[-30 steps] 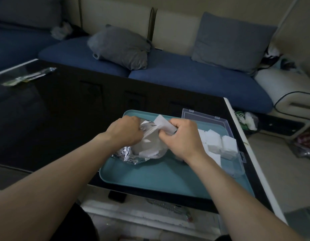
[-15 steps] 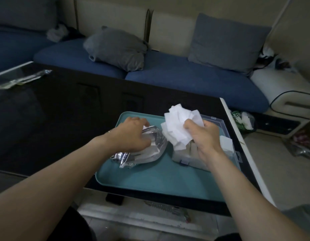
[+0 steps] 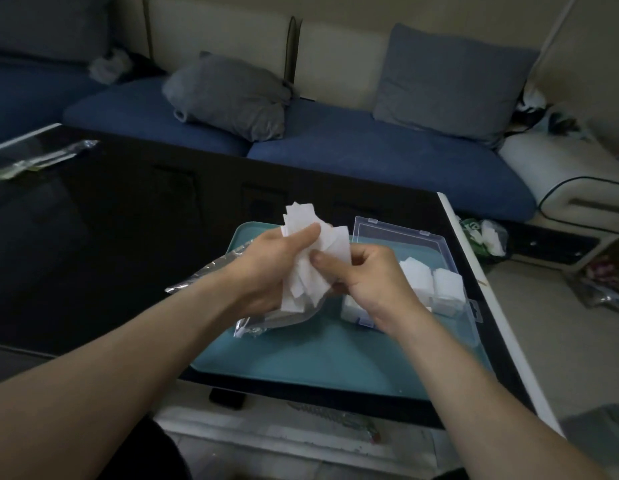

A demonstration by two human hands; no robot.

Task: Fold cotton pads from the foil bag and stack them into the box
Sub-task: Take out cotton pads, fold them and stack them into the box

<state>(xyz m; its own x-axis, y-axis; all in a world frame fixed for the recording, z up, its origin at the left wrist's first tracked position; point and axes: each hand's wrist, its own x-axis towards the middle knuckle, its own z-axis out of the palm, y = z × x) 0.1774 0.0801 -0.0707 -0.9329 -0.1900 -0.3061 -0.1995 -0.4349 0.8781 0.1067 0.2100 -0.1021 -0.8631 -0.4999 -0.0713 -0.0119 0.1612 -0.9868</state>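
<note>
Both hands are up over the teal tray [image 3: 301, 362], sharing one loose bunch of white cotton pads [image 3: 310, 261]. The left hand [image 3: 266, 268] grips it from the left, the right hand [image 3: 367, 275] pinches its right edge. The foil bag [image 3: 263, 322] lies beneath them, the clear box [image 3: 436, 282] just right.

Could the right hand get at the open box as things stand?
Probably yes. The right hand hovers just beside the box, whose lid is swung back, so nothing blocks it. But its grip is on the cotton pads, shared with the left hand.
</note>
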